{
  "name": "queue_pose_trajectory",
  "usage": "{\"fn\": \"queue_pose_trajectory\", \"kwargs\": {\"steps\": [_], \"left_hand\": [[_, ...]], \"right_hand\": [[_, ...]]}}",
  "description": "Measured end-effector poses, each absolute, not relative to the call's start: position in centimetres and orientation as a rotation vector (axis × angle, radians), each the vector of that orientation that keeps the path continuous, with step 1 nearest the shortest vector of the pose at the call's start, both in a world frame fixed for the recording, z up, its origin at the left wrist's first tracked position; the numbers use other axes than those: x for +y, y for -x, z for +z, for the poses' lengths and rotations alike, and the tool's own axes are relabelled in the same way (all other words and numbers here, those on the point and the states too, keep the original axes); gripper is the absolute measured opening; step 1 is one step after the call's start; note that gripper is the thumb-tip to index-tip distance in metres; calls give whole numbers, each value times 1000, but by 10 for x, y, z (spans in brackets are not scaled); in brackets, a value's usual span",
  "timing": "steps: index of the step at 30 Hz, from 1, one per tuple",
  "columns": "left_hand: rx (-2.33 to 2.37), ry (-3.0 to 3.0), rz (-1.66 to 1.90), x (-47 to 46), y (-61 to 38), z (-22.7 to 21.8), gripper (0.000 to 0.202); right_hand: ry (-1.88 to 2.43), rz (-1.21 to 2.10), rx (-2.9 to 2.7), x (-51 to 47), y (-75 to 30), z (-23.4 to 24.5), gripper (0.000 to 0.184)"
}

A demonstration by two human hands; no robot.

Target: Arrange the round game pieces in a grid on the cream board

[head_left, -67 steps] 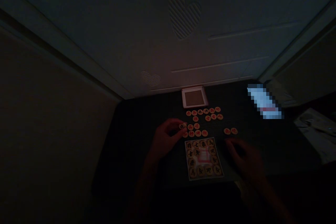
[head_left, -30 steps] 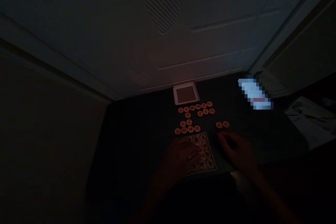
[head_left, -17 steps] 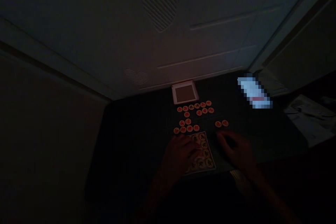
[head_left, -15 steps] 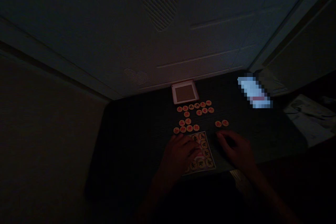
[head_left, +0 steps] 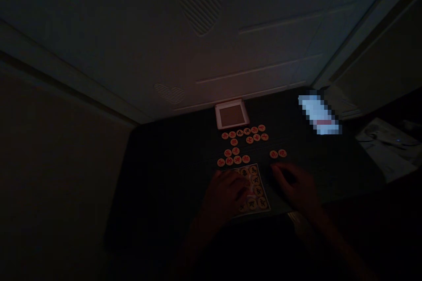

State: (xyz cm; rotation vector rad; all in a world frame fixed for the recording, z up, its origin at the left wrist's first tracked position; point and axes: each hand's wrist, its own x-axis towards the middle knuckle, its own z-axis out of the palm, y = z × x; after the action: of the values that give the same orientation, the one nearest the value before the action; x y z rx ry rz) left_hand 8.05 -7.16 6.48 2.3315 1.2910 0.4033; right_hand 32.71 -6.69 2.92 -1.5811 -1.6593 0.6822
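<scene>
The scene is very dark. A small square box (head_left: 260, 193) filled with round game pieces marked in black lies near the front of the dark table (head_left: 171, 175). My left hand (head_left: 227, 193) rests over the box's left half, fingers bent onto the pieces; whether it grips one is hidden. My right hand (head_left: 295, 186) lies on the table just right of the box, fingers curled loosely, nothing visible in it. Loose round pieces with red marks (head_left: 232, 160) lie in rows beyond the box, and a pair of pieces (head_left: 278, 154) sits just beyond my right hand.
The box's empty lid (head_left: 231, 115) sits at the table's far edge against a pale panelled wall. More round pieces (head_left: 245, 134) lie in front of it. A blurred bright item (head_left: 319, 115) is at the far right, crumpled paper (head_left: 385, 145) further right.
My left hand left the loose pieces with one piece and came down over the box, where it now stays. My right hand has hardly moved.
</scene>
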Motion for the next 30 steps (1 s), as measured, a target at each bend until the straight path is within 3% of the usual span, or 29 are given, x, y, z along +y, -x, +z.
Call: {"fn": "queue_pose_trajectory", "kwargs": {"steps": [30], "left_hand": [[1334,-2394,443,-67,-78,68,17]], "right_hand": [[1592,691,-1632,-68,-326,28,22]]}}
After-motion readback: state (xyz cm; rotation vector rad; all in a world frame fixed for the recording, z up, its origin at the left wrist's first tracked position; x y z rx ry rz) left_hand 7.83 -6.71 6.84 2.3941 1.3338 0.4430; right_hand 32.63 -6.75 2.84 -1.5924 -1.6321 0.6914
